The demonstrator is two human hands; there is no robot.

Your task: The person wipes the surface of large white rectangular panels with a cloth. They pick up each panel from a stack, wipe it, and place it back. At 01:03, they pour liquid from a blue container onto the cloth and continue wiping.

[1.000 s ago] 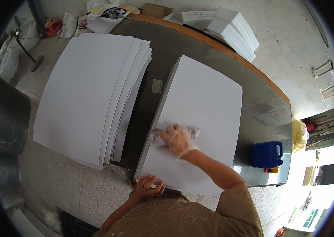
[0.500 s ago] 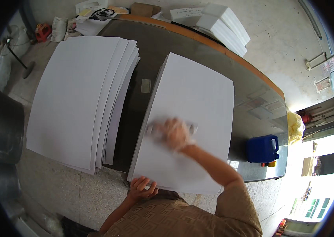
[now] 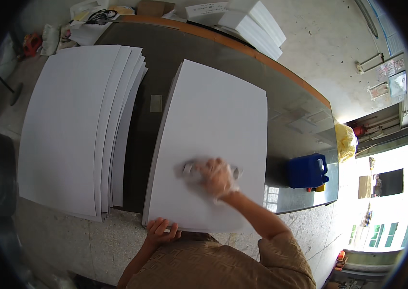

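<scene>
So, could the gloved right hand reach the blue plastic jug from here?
Probably yes: nothing visible stands between the right hand and the jug, though it presses a crumpled grey wad onto white sheets.

Brown, angular-patterned, short-sleeved shirt (image 3: 189, 262); loose translucent glove (image 3: 222, 187) on the right of two hands (image 3: 217, 174).

a dark, glossy desk (image 3: 165, 48) with an orange-brown edge (image 3: 271, 61) curves from twelve toward three o'clock. speckled pale floor (image 3: 107, 255), crossed by thin joints, shows at seven. around four, harsh white daylight fills an opening (image 3: 365, 216), green-tinted window panes (image 3: 382, 234) visible, glare reflecting off the desktop.
</scene>
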